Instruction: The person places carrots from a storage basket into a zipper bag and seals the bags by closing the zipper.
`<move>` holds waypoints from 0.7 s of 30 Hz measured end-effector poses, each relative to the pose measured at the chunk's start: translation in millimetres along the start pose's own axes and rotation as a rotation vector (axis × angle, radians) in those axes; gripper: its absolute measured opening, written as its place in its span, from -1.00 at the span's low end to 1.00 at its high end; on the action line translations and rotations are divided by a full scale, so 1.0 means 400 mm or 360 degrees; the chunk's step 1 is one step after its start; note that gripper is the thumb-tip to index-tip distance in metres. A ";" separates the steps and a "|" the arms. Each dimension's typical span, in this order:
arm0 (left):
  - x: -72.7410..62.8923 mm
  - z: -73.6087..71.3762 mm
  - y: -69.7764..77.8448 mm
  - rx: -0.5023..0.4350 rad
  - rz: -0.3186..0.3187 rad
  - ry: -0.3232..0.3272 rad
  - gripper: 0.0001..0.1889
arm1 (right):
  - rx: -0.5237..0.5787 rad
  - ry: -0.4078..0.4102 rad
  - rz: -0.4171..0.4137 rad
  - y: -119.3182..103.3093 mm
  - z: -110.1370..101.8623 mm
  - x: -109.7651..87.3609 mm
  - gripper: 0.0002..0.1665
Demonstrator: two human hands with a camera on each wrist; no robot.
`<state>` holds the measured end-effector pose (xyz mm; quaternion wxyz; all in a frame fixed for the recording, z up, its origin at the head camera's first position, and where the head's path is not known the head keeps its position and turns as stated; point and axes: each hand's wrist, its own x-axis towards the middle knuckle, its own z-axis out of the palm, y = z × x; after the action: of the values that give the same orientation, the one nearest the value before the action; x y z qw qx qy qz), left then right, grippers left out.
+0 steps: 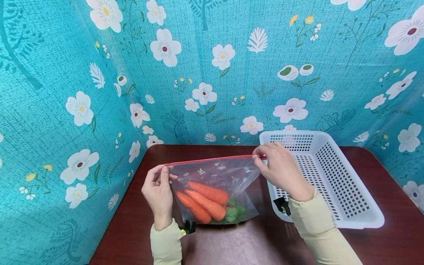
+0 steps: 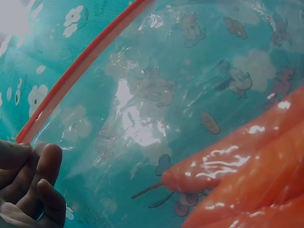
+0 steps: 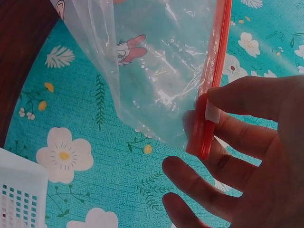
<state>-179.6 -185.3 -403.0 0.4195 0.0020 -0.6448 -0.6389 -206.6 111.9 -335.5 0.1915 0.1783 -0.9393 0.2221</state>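
A clear zip bag (image 1: 238, 184) with a red zip strip (image 1: 212, 159) and printed cartoon figures is held up over the table. Several orange carrots (image 1: 207, 200) lie in its lower part, beside some green leafy vegetables (image 1: 235, 213) at the bottom right. My left hand (image 1: 159, 189) pinches the bag's top left corner between thumb and fingers. At the other end of the strip, my right hand (image 1: 281, 167) pinches the red zip. Up close in the right wrist view, the thumb and forefinger grip a thicker red piece (image 3: 203, 126) at the zip's end, while the other fingers are spread.
A white perforated plastic basket (image 1: 356, 176) stands on the right of the dark red-brown table (image 1: 129, 228), close by my right forearm. Blue flowered cloth (image 1: 198, 121) covers the walls behind and to the left of the table.
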 end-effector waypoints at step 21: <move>0.001 -0.001 0.000 -0.0029 0.0012 0.0006 -0.80 | 0.0037 0.0018 -0.0001 0.018 -0.005 -0.005 -0.87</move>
<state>-179.5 -185.9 -403.1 0.4231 -0.0033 -0.6381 -0.6432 -207.3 119.4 -337.1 0.1948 0.1797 -0.9354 0.2339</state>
